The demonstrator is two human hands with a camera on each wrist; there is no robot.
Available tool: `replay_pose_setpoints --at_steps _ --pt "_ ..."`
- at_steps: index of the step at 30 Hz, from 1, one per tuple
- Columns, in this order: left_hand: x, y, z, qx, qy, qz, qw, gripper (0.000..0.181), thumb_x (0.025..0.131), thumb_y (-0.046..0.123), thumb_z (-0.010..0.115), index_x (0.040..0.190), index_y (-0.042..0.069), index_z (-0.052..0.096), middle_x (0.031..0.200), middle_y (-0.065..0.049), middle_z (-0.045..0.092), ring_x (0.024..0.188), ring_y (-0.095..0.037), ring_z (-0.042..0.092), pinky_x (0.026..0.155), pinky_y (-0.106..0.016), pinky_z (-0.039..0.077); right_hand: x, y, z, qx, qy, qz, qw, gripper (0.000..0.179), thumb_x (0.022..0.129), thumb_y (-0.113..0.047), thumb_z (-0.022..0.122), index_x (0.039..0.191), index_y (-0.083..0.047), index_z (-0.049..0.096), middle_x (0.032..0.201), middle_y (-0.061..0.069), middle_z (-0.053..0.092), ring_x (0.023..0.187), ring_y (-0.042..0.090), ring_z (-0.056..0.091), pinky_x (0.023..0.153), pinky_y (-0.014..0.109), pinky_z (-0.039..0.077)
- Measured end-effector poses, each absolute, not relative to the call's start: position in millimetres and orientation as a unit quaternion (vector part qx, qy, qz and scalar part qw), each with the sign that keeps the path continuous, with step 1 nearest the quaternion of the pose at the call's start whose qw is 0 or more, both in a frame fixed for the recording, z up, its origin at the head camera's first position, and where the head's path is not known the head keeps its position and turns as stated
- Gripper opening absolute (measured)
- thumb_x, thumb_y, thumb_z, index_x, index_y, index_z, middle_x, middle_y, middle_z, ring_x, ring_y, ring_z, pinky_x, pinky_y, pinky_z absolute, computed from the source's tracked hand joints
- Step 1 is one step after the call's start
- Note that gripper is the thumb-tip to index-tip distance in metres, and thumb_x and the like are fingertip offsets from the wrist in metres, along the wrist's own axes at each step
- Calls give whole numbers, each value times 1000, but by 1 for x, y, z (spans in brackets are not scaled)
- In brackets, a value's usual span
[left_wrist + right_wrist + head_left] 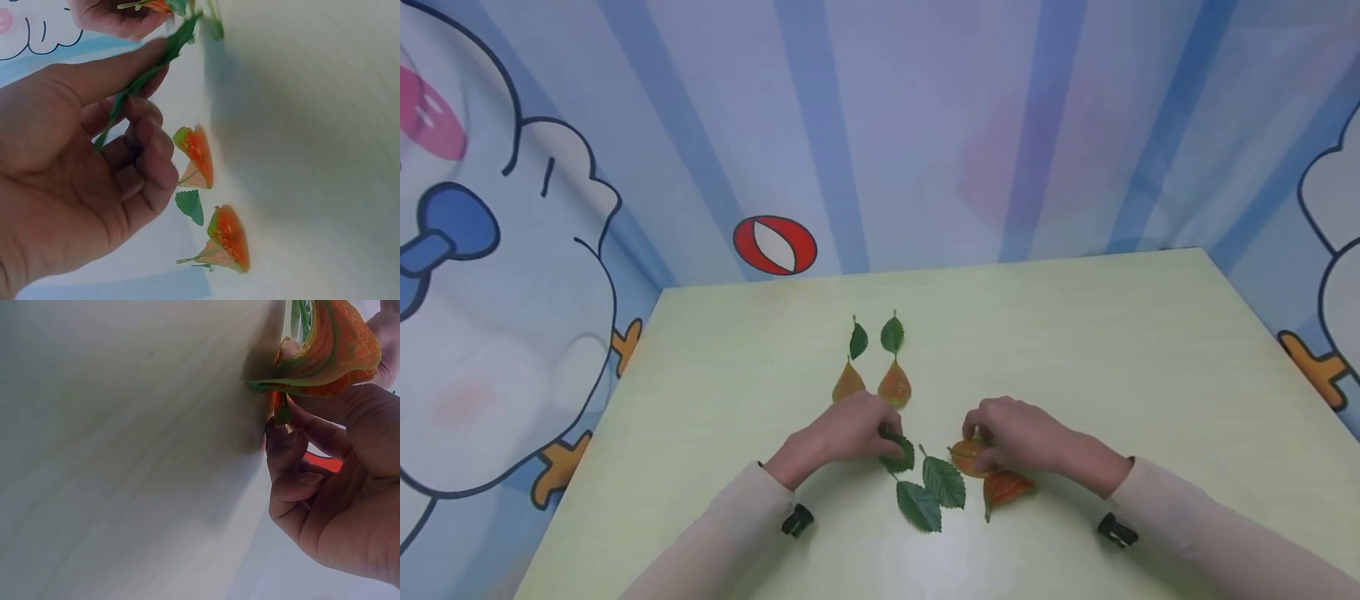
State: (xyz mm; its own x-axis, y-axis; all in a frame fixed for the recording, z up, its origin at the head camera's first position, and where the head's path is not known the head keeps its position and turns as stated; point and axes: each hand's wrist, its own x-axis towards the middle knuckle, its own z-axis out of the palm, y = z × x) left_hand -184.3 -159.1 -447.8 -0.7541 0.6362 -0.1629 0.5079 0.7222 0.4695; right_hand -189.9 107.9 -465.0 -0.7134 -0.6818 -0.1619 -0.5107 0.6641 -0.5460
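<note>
My left hand [856, 425] pinches a green leaf [898, 454] with serrated edges between thumb and fingers; the left wrist view shows this leaf [147, 75] edge-on. To the right, my right hand [1018, 433] pinches an orange leaf [966, 457] close over the table. Another orange leaf [1006, 489] lies just below that hand and appears large and curled in the right wrist view [340, 353]. Between the hands and nearer the body lie two more green leaves, one upper [944, 482] and one lower [919, 507].
Beyond the left hand, two orange leaves, left [847, 382] and right [894, 384], lie side by side. Above each is a smaller green leaf, left [858, 340] and right [892, 333]. The pale table [1112, 333] meets a striped blue backdrop [925, 125] with cartoon prints.
</note>
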Motion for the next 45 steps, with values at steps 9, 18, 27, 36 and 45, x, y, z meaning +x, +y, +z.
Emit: replay_pose_setpoints --at_steps 9,18,27,36,45 --pt "-194 -153 -436 295 892 263 217 19 91 0 59 102 6 73 80 2 64 53 -7 55 54 -24 44 -192 112 -465 -322 898 -240 182 28 78 -15 86 102 -9 72 84 -5 62 75 11 56 67 34 49" --pt "-209 -143 -421 222 896 345 169 15 85 4 78 96 5 67 86 -2 69 65 -9 64 61 -27 51 -193 116 -464 -305 902 -246 182 26 78 -13 86 80 -14 60 73 -6 54 67 13 49 60 31 43" --pt "-227 -137 -411 203 915 325 128 10 97 4 64 106 4 62 95 -6 66 81 -16 60 71 -30 50 -196 118 -470 -304 901 -253 180 27 77 -16 87 79 -15 60 75 -7 54 68 12 48 61 30 43" --pt "-262 -127 -400 201 925 287 145 33 100 -4 49 131 4 44 97 -11 62 75 -17 57 67 -28 46 -192 112 -466 -298 899 -256 194 26 77 -13 87 79 -13 60 74 -5 54 68 13 49 61 30 43" --pt "-289 -116 -396 157 932 308 113 25 93 8 71 113 -4 61 98 -12 72 81 -23 70 70 -31 53 -192 112 -470 -290 898 -266 197 24 77 -14 86 79 -13 62 74 -5 55 69 14 50 60 33 44"
